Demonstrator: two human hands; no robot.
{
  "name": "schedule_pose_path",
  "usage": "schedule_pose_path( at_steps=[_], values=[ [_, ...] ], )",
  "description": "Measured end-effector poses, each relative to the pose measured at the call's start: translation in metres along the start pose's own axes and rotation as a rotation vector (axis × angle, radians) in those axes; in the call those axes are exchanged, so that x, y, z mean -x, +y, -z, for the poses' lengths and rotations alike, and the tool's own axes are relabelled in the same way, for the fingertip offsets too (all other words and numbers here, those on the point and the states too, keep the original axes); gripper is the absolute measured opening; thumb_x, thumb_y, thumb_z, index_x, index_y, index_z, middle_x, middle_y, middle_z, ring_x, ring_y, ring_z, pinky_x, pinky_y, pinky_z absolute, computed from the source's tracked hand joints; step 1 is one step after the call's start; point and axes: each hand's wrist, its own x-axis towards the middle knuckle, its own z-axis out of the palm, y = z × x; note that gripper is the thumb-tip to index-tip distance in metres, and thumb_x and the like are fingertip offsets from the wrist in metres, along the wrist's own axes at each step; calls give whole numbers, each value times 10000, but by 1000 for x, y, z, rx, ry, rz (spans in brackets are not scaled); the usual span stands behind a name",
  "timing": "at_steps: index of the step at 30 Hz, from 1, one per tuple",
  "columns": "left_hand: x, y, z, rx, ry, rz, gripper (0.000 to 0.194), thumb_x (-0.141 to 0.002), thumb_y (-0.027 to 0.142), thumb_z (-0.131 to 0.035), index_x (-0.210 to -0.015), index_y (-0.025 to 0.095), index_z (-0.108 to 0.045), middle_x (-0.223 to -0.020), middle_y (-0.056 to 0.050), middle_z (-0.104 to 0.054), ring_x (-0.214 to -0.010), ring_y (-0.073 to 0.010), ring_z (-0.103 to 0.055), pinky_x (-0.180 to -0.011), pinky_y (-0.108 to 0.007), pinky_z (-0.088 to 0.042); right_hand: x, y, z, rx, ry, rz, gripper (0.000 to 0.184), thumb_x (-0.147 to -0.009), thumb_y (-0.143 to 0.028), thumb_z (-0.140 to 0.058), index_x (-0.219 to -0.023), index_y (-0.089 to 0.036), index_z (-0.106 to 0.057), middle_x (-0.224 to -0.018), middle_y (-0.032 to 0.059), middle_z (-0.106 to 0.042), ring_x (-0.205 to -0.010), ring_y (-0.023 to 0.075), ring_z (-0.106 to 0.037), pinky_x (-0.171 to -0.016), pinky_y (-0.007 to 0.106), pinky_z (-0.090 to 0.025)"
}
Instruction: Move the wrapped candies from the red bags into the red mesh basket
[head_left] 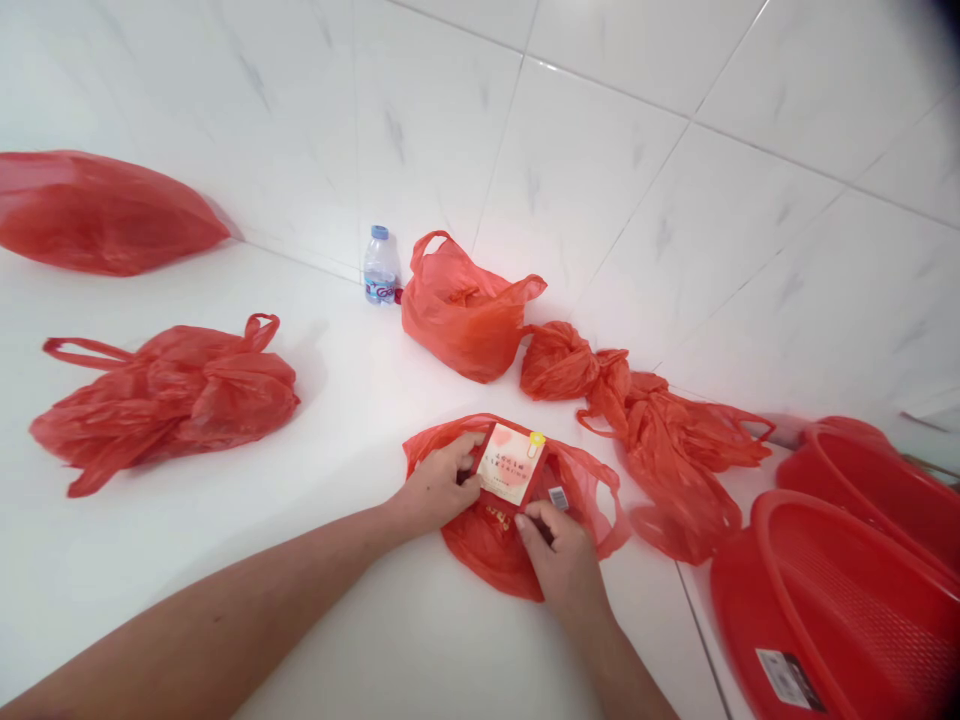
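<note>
A small red square packet (pixel 510 465) with a cream printed face, a pink heart and a yellow flower mark is held over an opened red plastic bag (pixel 480 560). My left hand (pixel 444 484) grips its left edge between thumb and fingers. At the lower right corner, my right hand (pixel 559 548) pinches it with thumb and forefinger. Gold lettering and a white barcode label (pixel 558 498) show beside and below the packet, on red items inside the bag. How thick the packet is, I cannot tell.
Along the tiled wall stand a water bottle (pixel 381 268), a red bag (pixel 469 310) and tied red bags (pixel 660 430). Red plastic baskets (pixel 750 620) are at the right. On the left lie a knotted red bag (pixel 187 390) and a large full one (pixel 105 215).
</note>
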Motion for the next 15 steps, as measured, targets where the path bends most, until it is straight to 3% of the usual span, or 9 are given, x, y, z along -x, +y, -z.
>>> schedule_pose_path(
  at_steps=[15],
  values=[
    [0,2,1,-11,-6,21,524,-762,145,-517,-1275,244,-473,-715,20,-628,-621,-157,-577,-575,-271,-436,-1,-2,0,2,-17,-15,249,-853,-397,-481,-704,-201,-510,-618,-17,-503,-566,130,-435,-534,241,-352]
  ],
)
